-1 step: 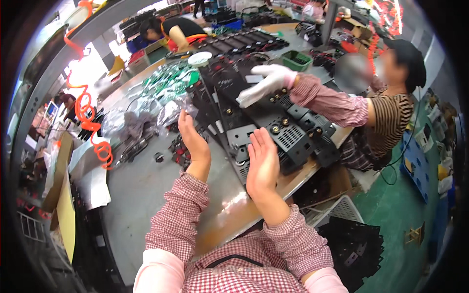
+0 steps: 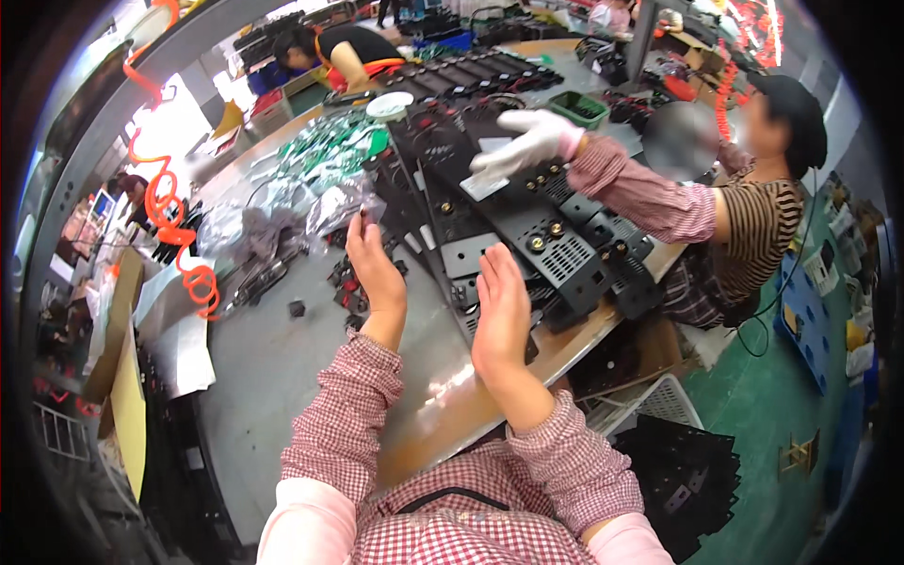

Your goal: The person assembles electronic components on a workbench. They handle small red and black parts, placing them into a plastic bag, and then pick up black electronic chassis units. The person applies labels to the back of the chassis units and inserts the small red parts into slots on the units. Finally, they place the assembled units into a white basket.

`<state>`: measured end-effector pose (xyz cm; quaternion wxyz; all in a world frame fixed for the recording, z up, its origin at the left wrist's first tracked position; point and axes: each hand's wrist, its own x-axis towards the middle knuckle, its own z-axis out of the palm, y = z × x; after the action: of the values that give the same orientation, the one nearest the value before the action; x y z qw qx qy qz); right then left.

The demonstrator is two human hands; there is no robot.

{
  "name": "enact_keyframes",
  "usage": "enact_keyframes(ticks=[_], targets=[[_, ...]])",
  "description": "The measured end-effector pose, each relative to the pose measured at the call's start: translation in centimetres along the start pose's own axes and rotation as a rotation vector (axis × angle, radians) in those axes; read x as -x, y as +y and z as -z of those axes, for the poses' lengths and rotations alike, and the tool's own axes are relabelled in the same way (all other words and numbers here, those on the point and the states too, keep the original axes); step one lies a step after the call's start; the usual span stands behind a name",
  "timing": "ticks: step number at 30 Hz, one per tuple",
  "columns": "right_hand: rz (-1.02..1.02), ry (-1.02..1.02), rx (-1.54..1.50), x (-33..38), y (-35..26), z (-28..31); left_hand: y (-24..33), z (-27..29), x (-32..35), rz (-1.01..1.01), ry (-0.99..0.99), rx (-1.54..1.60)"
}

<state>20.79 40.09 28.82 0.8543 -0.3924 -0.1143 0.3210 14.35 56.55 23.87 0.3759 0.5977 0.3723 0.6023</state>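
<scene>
My left hand (image 2: 377, 273) is raised above the metal worktable (image 2: 282, 377), fingers stretched upward, holding nothing. Apart from it, my right hand (image 2: 502, 311) is also up with straight fingers and an empty palm; the palms face each other. Small dark and red parts (image 2: 350, 287) lie just beyond the left hand. Behind the right hand are black perforated metal housings (image 2: 565, 259) with brass-coloured fittings, and a grey plate (image 2: 466, 256) partly hidden by the fingers. A co-worker's white-gloved hand (image 2: 532, 141) reaches over the housings from the right, near a small pale sheet (image 2: 483, 185).
Green circuit boards (image 2: 330, 146) and clear plastic bags (image 2: 344, 207) heap at the back left. A powered screwdriver (image 2: 264, 280) lies beneath an orange coiled hose (image 2: 168, 207). A co-worker (image 2: 763, 207) is at the right. Black sheets (image 2: 673, 480) and a white basket (image 2: 669, 405) are below the table edge.
My hands hold nearly the same pose. The co-worker's gloved hand sits slightly farther right and up in the picture, while the whole view has shifted a little.
</scene>
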Motion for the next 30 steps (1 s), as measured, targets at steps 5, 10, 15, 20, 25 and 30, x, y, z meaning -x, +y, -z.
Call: enact_keyframes(ticks=[5, 10, 15, 20, 25, 30], targets=[[0.577, -0.165, 0.855, -0.1, 6.1, 3.1, -2.3, 5.8, 4.4, -0.115, -0.266, -0.672], [0.851, -0.277, 1.178, 0.2, 8.6, 5.8, -0.3, 11.2, 8.0, -0.234, -0.422, -0.833], [0.851, -0.349, 1.197, -0.1, 9.9, 4.3, 1.2, 16.4, 10.3, -0.222, -0.463, -0.946], [0.875, -0.415, 1.051, 0.5, 8.0, 4.4, -2.0, 24.5, 5.7, -0.237, -0.073, -1.067], [0.458, -0.588, 1.180, 5.9, 5.7, 7.0, -6.1, 35.7, 0.5, -0.078, 0.145, -1.339], [0.406, -0.750, 1.696, 9.9, 4.7, 7.0, -8.8, 40.8, -3.1, 0.086, -0.089, -1.333]])
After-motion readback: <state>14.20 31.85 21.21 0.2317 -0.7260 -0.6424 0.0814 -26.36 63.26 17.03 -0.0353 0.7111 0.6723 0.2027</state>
